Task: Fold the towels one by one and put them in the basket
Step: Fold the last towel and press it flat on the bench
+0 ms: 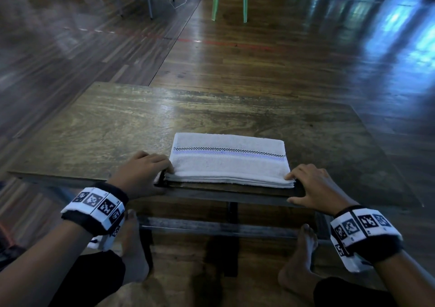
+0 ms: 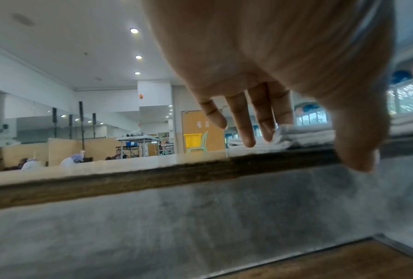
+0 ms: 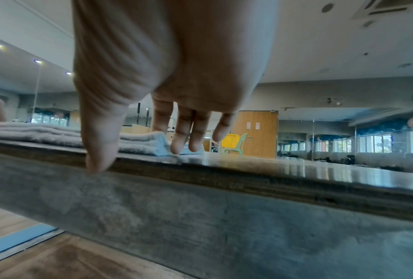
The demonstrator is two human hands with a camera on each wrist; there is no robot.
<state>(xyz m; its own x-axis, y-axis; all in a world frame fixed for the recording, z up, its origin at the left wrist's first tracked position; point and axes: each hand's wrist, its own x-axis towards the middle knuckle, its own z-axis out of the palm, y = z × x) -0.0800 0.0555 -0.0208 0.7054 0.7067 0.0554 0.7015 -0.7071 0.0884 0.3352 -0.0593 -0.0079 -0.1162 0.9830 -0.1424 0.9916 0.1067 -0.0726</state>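
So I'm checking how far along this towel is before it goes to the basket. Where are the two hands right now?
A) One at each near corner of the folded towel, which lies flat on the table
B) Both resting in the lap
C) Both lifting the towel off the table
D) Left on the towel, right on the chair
A: the left hand and right hand sit at the near corners of the folded white towel, flat on the wooden table.
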